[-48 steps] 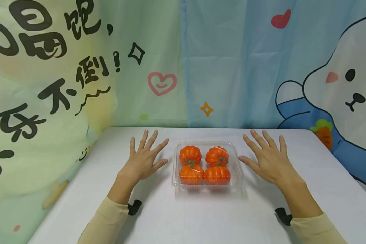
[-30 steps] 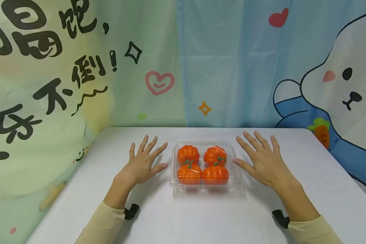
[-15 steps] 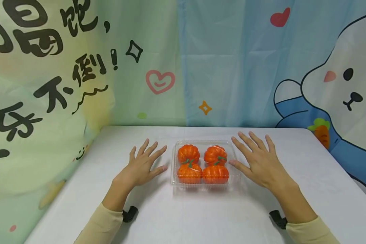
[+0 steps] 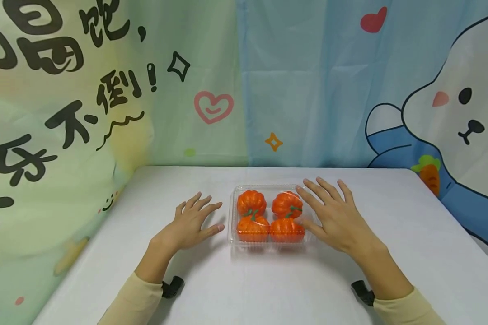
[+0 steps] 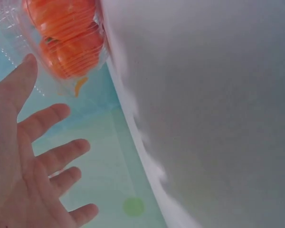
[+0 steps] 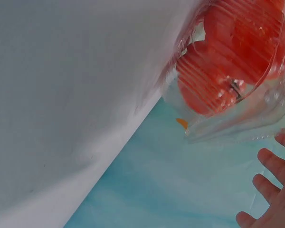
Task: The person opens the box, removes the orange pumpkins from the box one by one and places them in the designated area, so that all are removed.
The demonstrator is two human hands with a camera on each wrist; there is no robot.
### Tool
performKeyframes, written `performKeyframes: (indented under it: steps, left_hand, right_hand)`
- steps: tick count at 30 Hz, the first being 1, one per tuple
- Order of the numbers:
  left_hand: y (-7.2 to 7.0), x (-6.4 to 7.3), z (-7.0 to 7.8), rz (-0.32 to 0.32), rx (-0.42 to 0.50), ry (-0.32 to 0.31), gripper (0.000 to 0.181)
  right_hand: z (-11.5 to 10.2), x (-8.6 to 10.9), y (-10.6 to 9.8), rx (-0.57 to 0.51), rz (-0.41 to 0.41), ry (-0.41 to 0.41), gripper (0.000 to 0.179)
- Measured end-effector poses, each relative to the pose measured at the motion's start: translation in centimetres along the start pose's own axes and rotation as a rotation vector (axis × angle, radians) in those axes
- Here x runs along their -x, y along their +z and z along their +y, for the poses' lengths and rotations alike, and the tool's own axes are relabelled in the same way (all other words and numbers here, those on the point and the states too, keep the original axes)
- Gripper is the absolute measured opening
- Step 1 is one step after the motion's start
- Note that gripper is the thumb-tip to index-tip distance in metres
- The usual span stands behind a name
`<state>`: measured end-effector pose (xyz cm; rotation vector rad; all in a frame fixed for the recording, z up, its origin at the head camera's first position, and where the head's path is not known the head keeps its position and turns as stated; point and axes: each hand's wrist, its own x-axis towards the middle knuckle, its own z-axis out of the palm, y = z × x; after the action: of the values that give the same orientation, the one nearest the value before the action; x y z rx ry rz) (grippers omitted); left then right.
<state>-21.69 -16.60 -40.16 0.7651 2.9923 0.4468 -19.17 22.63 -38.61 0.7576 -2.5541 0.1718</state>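
A clear plastic clamshell box [image 4: 269,201] with several orange toy-like pumpkins [image 4: 253,229] inside stands at the middle of the table, its lid down. To its left hovers my left hand [image 4: 187,228], fingers spread and slightly bent, the thumb pointing at the box wall. My right hand [image 4: 337,221] is at the box's right side; in the head view its thumb and index finger overlap the right edge. Whether it touches the plastic, I cannot tell. Neither hand holds anything. The left wrist view shows loose fingers [image 5: 61,154] beside the box; in the right wrist view, fingertips [image 6: 270,161] are near its rim.
The white table [image 4: 268,289] runs back to a printed curtain [image 4: 284,81] hanging along its far edge. Black wrist cameras [image 4: 172,287] sit at both sleeve cuffs.
My right hand has moved left, from beside the box to over its right edge. The left hand has lowered a little and its fingers bend more. The box stays in place.
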Motion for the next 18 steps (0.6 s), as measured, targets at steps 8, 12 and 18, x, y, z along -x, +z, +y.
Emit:
performKeyframes:
  steps: [8, 12, 18]
  left_hand:
    - [0.0, 0.1, 0.0, -0.026, 0.026, 0.018, 0.066]
    - [0.0, 0.1, 0.1, -0.041, 0.051, 0.029, 0.065]
    - [0.1, 0.3, -0.1, -0.078, 0.143, 0.026, 0.060]
  right_hand:
    - [-0.7, -0.3, 0.3, -0.024, -0.022, -0.024, 0.073]
    - [-1.1, -0.4, 0.3, -0.040, -0.022, -0.038, 0.072]
    - [-1.8, -0.6, 0.4, -0.042, -0.014, -0.068, 0.070]
